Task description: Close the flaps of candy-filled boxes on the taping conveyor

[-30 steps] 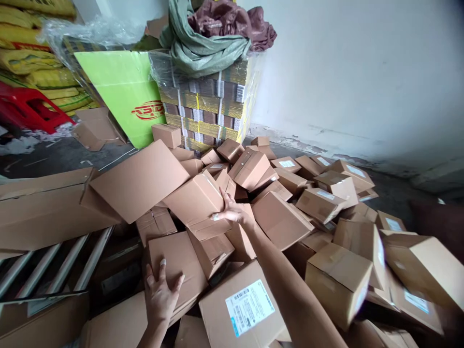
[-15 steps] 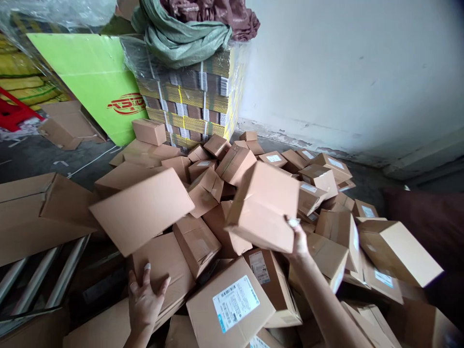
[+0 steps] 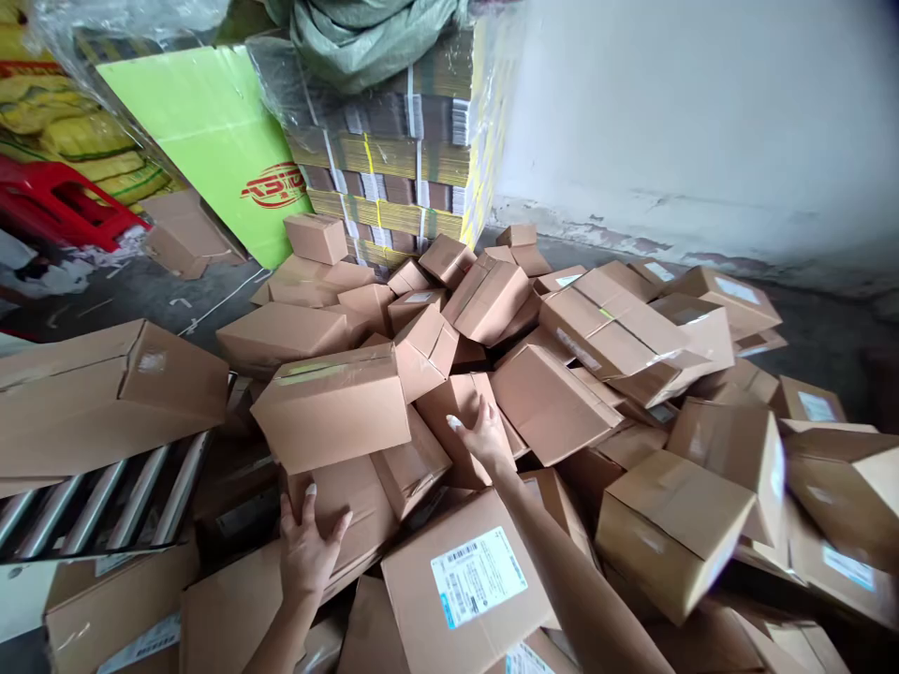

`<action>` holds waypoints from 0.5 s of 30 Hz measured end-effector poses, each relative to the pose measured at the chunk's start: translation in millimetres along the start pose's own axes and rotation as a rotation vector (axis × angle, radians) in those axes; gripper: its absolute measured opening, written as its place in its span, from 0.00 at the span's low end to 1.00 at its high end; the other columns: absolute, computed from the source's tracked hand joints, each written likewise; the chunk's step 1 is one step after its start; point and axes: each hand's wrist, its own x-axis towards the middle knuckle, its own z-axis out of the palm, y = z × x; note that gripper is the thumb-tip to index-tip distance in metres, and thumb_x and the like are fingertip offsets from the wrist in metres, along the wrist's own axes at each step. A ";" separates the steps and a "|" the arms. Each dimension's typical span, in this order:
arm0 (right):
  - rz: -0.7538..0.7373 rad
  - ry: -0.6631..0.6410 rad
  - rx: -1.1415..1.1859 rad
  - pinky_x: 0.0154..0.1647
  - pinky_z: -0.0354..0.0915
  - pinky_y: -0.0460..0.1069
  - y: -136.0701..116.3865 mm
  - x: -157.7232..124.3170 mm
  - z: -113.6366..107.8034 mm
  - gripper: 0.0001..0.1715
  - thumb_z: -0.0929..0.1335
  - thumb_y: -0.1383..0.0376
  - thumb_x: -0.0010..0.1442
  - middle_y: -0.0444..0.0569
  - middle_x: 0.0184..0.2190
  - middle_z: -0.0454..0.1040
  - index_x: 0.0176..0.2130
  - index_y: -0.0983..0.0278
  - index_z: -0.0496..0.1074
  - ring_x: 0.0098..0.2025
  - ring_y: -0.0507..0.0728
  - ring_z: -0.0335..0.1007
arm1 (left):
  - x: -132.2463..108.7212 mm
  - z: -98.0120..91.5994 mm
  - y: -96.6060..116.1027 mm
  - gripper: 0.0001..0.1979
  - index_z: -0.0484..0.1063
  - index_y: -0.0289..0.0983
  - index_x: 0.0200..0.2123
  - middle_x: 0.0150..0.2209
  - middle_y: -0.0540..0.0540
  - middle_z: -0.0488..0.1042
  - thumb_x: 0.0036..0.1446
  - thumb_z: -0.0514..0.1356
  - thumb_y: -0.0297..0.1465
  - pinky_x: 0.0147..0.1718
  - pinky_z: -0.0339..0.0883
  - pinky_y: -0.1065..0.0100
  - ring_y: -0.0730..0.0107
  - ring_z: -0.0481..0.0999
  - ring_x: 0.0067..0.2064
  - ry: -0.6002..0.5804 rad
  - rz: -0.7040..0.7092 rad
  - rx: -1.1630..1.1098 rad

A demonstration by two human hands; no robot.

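A heap of brown cardboard boxes covers the floor in front of me. My left hand lies flat, fingers spread, on a flat brown box at the near side of the heap. My right hand reaches farther in and rests with its fingers apart on a tilted brown box in the middle. Just left of it lies a larger taped box. A long taped box lies across the pile to the right. A box with a white barcode label sits under my right forearm.
A roller conveyor runs at the lower left with a big box over it. Behind the heap stand a wrapped stack of flat cartons, a green board, a red stool and a white wall.
Half a second ago my right hand held a box up in the air; now that hand is empty and back down on a box in the pile. My left hand has stayed put.
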 end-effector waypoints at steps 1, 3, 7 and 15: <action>0.019 0.027 -0.053 0.63 0.45 0.60 -2.6 4.1 9.9 0.56 0.67 0.44 0.51 0.61 0.65 0.44 0.66 0.66 0.42 0.65 0.68 0.42 | 0.1 -0.7 0.9 0.41 0.56 0.33 0.61 0.65 0.29 0.41 0.51 0.54 0.53 0.53 0.61 0.47 0.35 0.54 0.62 -0.009 -0.013 -0.002; 0.028 0.132 -0.145 0.62 0.44 0.61 -6.0 14.2 21.4 0.56 0.67 0.45 0.51 0.61 0.65 0.44 0.66 0.64 0.42 0.65 0.69 0.42 | 0.5 -1.6 2.6 0.40 0.56 0.35 0.61 0.65 0.30 0.41 0.51 0.54 0.54 0.52 0.63 0.47 0.36 0.54 0.63 -0.020 -0.027 -0.003; 0.009 0.228 -0.246 0.61 0.45 0.60 -5.3 28.1 26.7 0.53 0.66 0.45 0.50 0.61 0.63 0.48 0.65 0.64 0.45 0.63 0.68 0.45 | -0.1 1.1 2.6 0.39 0.56 0.38 0.61 0.66 0.34 0.44 0.51 0.54 0.53 0.52 0.64 0.47 0.38 0.54 0.63 0.007 -0.017 -0.026; 0.020 0.254 -0.288 0.57 0.48 0.61 -10.4 33.7 30.5 0.51 0.65 0.45 0.52 0.62 0.63 0.47 0.65 0.66 0.47 0.61 0.68 0.48 | 13.8 -18.0 15.6 0.50 0.46 0.31 0.64 0.64 0.29 0.47 0.45 0.59 0.53 0.57 0.55 0.43 0.36 0.48 0.64 0.174 -0.102 -0.262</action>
